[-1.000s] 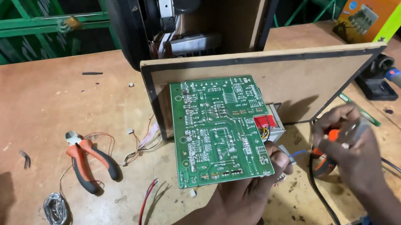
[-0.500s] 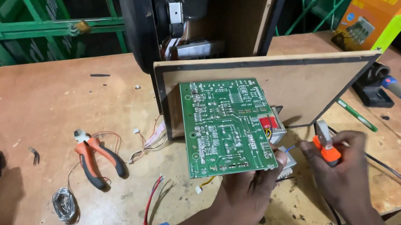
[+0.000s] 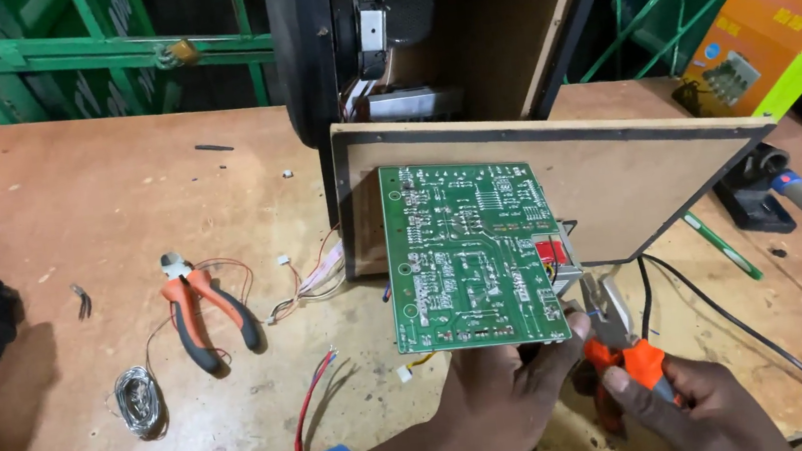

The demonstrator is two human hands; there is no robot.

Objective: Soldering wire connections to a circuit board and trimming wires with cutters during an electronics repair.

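left hand (image 3: 501, 395) gripping green circuit board (image 3: 470, 253) | right hand (image 3: 689, 409) clenched on orange-handled pliers (image 3: 614, 327) | risk: jaws slip, tear solder joints (board only hand-braced)

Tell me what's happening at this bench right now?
A person holds a green circuit board up by its lower edge with the left hand. The right hand grips orange-handled pliers, whose tip is at the board's lower right corner. Behind stands a wooden panel. A second pair of pliers and a solder coil lie on the table.
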